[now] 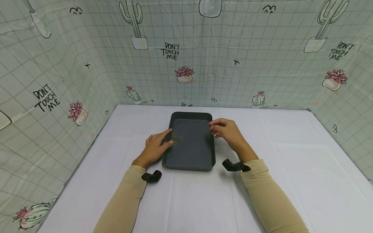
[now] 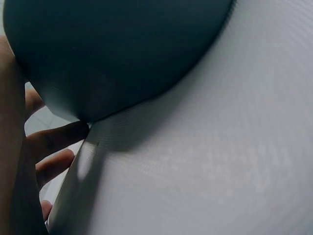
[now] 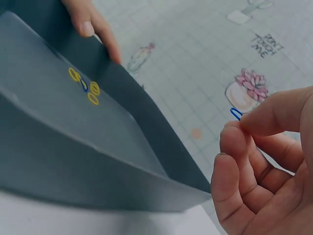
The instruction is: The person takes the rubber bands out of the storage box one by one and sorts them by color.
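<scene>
A dark grey rectangular tray [image 1: 192, 152] lies on the table with several small yellow rubber bands [image 3: 95, 88] and a blue one [image 3: 84, 86] on its floor near the left wall. My left hand [image 1: 154, 147] holds the tray's left side, thumb over the rim and fingers along the outside; some of these fingers show by the tray's lower edge in the left wrist view. Beside the tray's upper right edge, my right hand [image 1: 230, 132] pinches a small blue rubber band [image 3: 235, 113] between thumb and index finger. Most of that band is hidden by the fingertips.
A white cloth covers the table [image 1: 291, 168]. Behind it and at both sides hangs a gridded curtain [image 1: 221, 77] printed with cacti and lettering. Black wrist devices [image 1: 233, 165] sit on both forearms, below tan sleeves.
</scene>
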`<action>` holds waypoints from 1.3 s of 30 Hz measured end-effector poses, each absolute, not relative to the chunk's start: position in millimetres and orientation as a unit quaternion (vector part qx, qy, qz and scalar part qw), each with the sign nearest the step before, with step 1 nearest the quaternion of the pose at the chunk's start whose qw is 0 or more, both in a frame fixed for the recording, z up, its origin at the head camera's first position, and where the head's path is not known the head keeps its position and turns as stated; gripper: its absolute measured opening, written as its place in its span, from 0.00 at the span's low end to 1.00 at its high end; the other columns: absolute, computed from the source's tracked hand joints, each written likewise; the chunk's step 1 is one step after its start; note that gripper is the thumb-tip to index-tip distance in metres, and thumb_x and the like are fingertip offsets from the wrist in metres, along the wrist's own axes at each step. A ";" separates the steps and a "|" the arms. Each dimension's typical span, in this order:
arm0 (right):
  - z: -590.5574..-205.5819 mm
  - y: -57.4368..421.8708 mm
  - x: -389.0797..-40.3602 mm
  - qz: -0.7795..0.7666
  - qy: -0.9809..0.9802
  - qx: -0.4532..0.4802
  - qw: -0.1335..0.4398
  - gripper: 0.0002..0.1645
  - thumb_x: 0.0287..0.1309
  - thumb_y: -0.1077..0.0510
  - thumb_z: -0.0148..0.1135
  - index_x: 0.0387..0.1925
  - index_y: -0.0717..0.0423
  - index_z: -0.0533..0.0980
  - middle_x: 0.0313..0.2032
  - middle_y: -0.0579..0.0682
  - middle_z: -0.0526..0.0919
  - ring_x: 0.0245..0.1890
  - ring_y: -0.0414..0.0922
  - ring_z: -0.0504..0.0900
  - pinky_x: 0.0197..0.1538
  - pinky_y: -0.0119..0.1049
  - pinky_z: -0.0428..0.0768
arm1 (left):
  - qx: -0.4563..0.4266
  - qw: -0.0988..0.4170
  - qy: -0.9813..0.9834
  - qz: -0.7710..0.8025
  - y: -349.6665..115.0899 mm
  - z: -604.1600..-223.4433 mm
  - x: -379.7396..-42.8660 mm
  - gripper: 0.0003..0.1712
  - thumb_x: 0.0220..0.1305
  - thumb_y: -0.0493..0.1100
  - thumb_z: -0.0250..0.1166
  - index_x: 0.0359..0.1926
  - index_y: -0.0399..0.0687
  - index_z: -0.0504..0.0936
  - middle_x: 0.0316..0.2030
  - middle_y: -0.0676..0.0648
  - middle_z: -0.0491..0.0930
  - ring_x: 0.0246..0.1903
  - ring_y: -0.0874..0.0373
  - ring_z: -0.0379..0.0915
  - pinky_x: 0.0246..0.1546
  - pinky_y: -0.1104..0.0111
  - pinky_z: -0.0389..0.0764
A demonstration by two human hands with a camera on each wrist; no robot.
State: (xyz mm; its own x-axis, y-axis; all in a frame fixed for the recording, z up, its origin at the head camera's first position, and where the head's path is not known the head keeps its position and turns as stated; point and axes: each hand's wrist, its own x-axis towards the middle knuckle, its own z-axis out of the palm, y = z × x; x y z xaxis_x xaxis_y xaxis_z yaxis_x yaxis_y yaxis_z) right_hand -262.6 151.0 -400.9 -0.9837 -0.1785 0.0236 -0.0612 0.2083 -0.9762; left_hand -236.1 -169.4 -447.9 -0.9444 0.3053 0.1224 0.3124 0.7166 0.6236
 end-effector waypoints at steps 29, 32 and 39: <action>-410.5 225.9 -271.3 -0.630 0.775 0.057 0.013 0.22 0.72 0.56 0.56 0.60 0.66 0.76 0.57 0.62 0.78 0.43 0.44 0.81 0.44 0.29 0.82 | -0.171 0.003 -0.928 -0.332 -170.8 -449.7 -237.4 0.36 0.75 0.58 0.52 0.78 0.55 0.60 0.73 0.43 0.63 0.72 0.41 0.55 0.71 0.41 0.37; -411.0 232.2 -271.6 -0.628 0.775 0.074 0.013 0.22 0.73 0.56 0.55 0.61 0.65 0.76 0.56 0.60 0.79 0.44 0.43 0.81 0.45 0.28 0.82 | -0.172 0.004 -0.927 -0.334 -171.1 -448.7 -237.8 0.36 0.75 0.58 0.52 0.78 0.55 0.60 0.73 0.43 0.63 0.72 0.41 0.55 0.71 0.41 0.37; -419.0 245.1 -272.5 -0.595 0.798 0.095 0.008 0.22 0.72 0.56 0.56 0.60 0.64 0.77 0.56 0.59 0.79 0.43 0.40 0.81 0.45 0.28 0.82 | -0.171 0.003 -0.927 -0.334 -169.9 -446.8 -236.6 0.36 0.75 0.58 0.52 0.78 0.54 0.60 0.73 0.43 0.63 0.72 0.41 0.54 0.71 0.42 0.36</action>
State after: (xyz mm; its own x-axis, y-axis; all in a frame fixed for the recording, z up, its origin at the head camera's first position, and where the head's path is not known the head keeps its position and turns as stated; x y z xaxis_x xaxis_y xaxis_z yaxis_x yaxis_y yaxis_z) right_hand -272.5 245.1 -419.0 -0.9816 0.1428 -0.1264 0.1618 0.2728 -0.9484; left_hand -236.6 -169.9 -446.8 -0.9418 0.3142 0.1195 0.3181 0.7182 0.6189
